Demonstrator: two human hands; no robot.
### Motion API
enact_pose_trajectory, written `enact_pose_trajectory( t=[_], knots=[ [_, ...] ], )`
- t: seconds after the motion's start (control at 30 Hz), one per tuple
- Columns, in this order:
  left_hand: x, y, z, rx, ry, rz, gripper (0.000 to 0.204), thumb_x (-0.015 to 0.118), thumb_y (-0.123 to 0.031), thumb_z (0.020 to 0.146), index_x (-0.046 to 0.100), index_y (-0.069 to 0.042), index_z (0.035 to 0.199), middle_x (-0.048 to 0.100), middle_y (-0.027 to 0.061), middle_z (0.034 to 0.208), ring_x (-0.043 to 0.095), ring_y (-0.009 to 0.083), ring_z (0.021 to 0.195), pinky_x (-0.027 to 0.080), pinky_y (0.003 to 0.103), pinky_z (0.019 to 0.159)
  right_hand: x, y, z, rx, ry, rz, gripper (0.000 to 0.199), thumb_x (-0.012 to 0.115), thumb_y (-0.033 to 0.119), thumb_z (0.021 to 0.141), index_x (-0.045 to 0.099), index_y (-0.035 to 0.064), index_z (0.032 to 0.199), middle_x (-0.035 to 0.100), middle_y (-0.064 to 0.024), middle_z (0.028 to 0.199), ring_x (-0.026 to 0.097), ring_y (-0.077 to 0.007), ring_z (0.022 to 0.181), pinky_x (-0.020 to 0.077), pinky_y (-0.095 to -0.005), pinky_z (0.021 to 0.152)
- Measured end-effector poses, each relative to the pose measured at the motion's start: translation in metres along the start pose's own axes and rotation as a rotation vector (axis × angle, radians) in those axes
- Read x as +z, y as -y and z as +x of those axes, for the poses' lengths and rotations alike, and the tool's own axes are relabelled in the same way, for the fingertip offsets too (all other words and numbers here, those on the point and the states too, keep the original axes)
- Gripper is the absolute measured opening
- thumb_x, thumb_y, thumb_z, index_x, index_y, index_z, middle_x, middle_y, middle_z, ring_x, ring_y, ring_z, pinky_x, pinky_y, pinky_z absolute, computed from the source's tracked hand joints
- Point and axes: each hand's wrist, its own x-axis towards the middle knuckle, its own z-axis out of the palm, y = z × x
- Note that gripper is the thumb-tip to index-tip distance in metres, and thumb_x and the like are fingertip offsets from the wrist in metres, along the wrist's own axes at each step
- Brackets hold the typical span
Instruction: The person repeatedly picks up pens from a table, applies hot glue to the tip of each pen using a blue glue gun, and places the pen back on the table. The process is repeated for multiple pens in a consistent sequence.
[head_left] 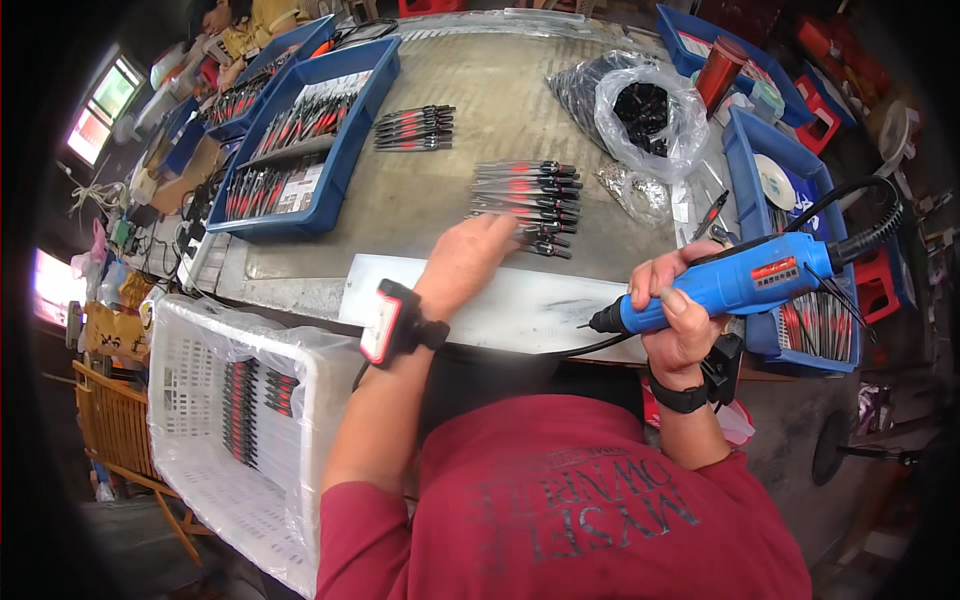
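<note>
While the right hand (pixel 684 318) has its fingers wrapped around a blue power screwdriver (pixel 715 285), tip pointing left over a white board (pixel 480 300) at the table's near edge, the left hand (pixel 466 262) is over at the main stack of slim gray, red and black pieces (pixel 525 187) mid-table. Its fingertips are right at the near-left end of that stack, fingers curled down, but honestly can't tell if it's pinching one or just touching. A smaller batch (pixel 413 128) lies farther back and to the left, next to a blue bin (pixel 345 185) loaded with similar bits. Over right of the stack there's a clear bag (pixel 688 118) with black parts inside, and down left a white plastic basket (pixel 175 400) with more pieces lined up in it.
</note>
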Motion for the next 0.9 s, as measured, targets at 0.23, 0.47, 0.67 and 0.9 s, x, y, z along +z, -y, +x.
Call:
enact_pose_trajectory(
  t=[0.23, 0.47, 0.67, 0.9],
  knots=[
    [0.023, 0.009, 0.014, 0.187, -0.009, 0.125, 0.023, 0.062, -0.009, 0.073, 0.055, -0.007, 0.095, 0.054, 0.0072, 0.089, 0.052, 0.0267, 0.086, 0.042, 0.037, 0.074, -0.004, 0.001, 0.001, 0.016, 0.022, 0.031, 0.047, 0.061, 0.001, 0.070, 0.042, 0.0082, 0.112, 0.049, -0.0077, 0.076, 0.051, -0.0191, 0.061, 0.0436, -0.0319, 0.057],
    [0.026, 0.012, 0.021, 0.273, -0.063, 0.259, 0.019, 0.059, -0.010, 0.074, 0.059, -0.011, 0.093, 0.056, 0.0028, 0.093, 0.051, 0.0206, 0.091, 0.039, 0.036, 0.076, -0.005, 0.000, 0.001, 0.062, -0.004, 0.053, 0.047, 0.061, 0.002, 0.069, 0.042, 0.0084, 0.111, 0.049, -0.0079, 0.075, 0.051, -0.0189, 0.060, 0.0431, -0.0313, 0.057],
    [0.027, 0.011, 0.017, 0.211, -0.079, 0.268, 0.024, 0.062, -0.011, 0.073, 0.059, -0.012, 0.097, 0.056, 0.0013, 0.093, 0.050, 0.0196, 0.090, 0.038, 0.035, 0.074, -0.009, -0.003, 0.001, 0.097, -0.026, 0.055, 0.048, 0.061, 0.002, 0.069, 0.041, 0.0091, 0.112, 0.049, -0.0081, 0.075, 0.051, -0.0191, 0.061, 0.0431, -0.0316, 0.058],
    [0.009, 0.032, 0.023, 0.042, -0.246, 0.250, 0.021, 0.063, -0.011, 0.073, 0.058, -0.009, 0.093, 0.056, 0.0051, 0.094, 0.051, 0.0244, 0.090, 0.039, 0.037, 0.074, -0.015, -0.007, 0.004, 0.096, 0.033, 0.092, 0.051, 0.063, 0.001, 0.071, 0.039, 0.0107, 0.115, 0.050, -0.0078, 0.079, 0.051, -0.0212, 0.064, 0.0426, -0.0330, 0.060]
  ],
)
